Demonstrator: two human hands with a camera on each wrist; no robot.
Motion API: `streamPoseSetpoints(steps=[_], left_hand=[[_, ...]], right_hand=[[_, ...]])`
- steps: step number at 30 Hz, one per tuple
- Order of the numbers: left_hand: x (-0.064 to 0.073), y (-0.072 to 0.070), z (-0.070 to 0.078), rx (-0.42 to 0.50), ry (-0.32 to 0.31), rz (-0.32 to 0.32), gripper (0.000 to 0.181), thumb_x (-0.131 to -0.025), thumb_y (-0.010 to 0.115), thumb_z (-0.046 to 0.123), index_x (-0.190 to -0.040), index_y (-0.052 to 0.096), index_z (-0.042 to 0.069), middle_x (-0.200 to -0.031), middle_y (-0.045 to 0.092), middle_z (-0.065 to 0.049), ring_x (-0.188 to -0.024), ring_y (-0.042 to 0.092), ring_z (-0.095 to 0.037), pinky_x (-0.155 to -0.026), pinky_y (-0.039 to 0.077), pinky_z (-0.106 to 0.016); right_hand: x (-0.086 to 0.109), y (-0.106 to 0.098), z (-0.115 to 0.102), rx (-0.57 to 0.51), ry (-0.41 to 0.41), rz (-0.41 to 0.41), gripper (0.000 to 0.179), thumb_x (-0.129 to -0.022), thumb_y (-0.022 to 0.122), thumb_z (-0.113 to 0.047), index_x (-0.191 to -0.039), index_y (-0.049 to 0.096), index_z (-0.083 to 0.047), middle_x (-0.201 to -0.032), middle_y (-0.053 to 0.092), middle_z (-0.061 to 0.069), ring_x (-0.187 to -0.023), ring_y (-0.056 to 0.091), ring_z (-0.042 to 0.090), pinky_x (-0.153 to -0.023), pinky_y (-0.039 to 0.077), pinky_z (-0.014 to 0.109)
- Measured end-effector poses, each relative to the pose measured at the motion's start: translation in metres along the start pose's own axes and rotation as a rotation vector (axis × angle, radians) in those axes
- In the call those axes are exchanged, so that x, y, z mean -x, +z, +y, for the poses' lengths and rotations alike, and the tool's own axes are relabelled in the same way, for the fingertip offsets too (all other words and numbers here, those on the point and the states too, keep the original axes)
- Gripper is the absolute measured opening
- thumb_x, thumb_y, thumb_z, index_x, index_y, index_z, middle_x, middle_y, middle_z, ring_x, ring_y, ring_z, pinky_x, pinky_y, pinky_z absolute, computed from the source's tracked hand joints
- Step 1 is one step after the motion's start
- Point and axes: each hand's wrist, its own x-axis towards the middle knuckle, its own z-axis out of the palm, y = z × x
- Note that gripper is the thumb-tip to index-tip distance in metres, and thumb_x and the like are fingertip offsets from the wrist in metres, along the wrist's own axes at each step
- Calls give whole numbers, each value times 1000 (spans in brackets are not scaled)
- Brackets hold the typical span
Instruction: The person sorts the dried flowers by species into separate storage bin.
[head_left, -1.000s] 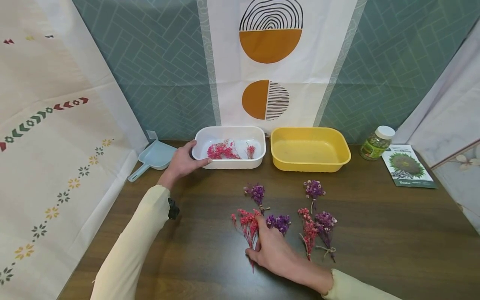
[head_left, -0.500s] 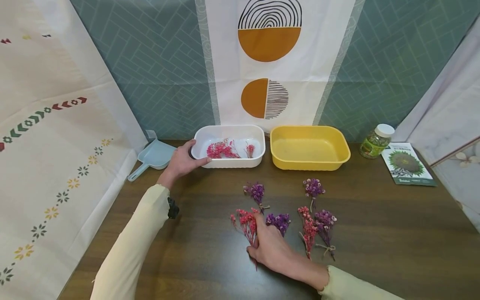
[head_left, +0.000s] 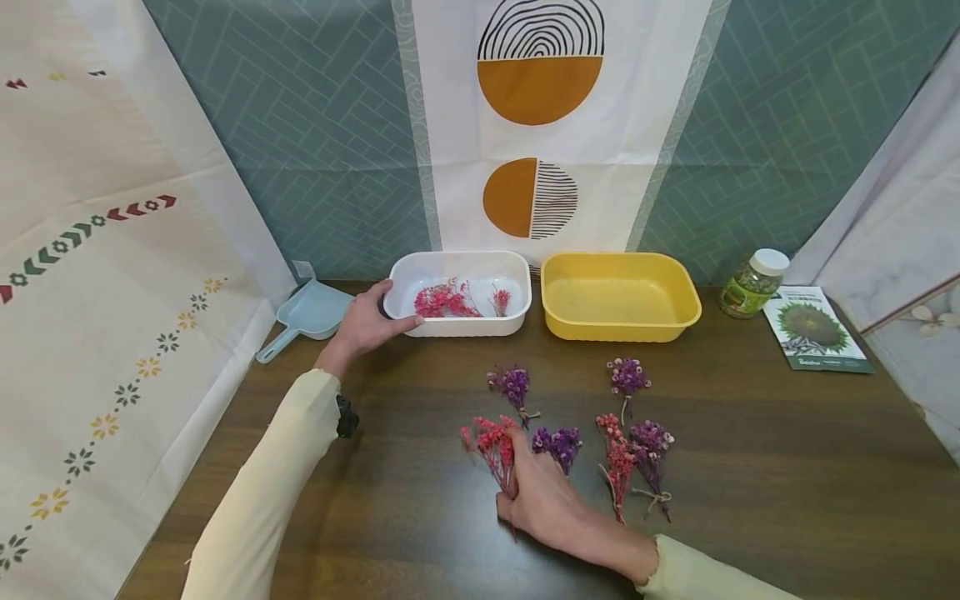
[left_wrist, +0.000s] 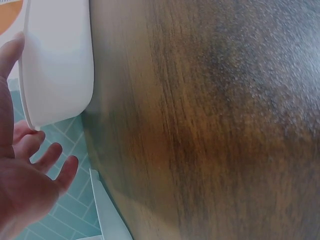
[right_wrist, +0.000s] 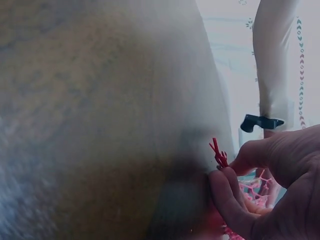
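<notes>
My left hand (head_left: 367, 323) holds the left end of a white plastic basin (head_left: 468, 328), its thumb on the near rim. The left wrist view shows the basin's outer wall (left_wrist: 60, 65) beside the thumb, with the other fingers around its corner. Pink dried flowers (head_left: 447, 300) lie in the basin. Lower down, my right hand (head_left: 547, 500) pinches the stems of a pinkish-red dried flower bunch (head_left: 491, 442) at the table. In the right wrist view the stem ends (right_wrist: 220, 157) poke out between thumb and fingers. A purple bunch (head_left: 558, 447) is partly hidden behind this hand.
Other purple bunches (head_left: 512, 387) and a red bunch (head_left: 617, 458) lie on the wooden table (head_left: 405, 500). A yellow basin (head_left: 622, 332) stands right of the white one. A light-blue dustpan (head_left: 311, 310), a lidded jar (head_left: 752, 286) and a seed packet (head_left: 817, 329) sit farther out.
My right hand's thumb and fingers have drawn together on the red bunch's stems, and the stems have shifted slightly right. The left hand and white basin have stayed in place.
</notes>
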Motion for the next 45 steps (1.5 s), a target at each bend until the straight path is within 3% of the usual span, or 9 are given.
streamPoseSetpoints(steps=[9, 19, 25, 45], left_hand=[[-1, -1, 0, -1, -1, -2, 109, -78, 77, 59, -157, 27, 4, -154, 36, -23, -131, 41, -38, -106, 37, -58], [-1, 1, -1, 2, 4, 0, 109, -78, 78, 59, -156, 28, 3, -154, 36, -22, -132, 41, -38, -107, 36, -57], [0, 0, 0, -1, 15, 3, 107, -79, 77, 59, -156, 28, 2, -153, 38, -23, -129, 43, -37, -106, 38, -57], [1, 0, 0, 8, 14, 5, 107, -78, 78, 58, -156, 29, 3, -152, 39, -22, -128, 43, -37, -105, 39, -57]], right_hand=[[2, -2, -1, -16, -54, 7, 84, -76, 71, 7, -148, 26, 9, -67, 55, -15, -52, 52, -1, -53, 48, 21], [1, -7, -4, -42, -118, 45, 81, -74, 72, 8, -145, 34, 5, -72, 57, -12, -58, 54, -2, -56, 50, 21], [-1, -18, -9, -64, -112, 40, 78, -77, 73, 8, -146, 36, 1, -74, 58, -11, -58, 57, 0, -56, 51, 22], [-32, -67, -11, 62, -211, 150, 78, -78, 76, 5, -146, 39, -3, -79, 57, -7, -64, 56, 3, -57, 51, 24]])
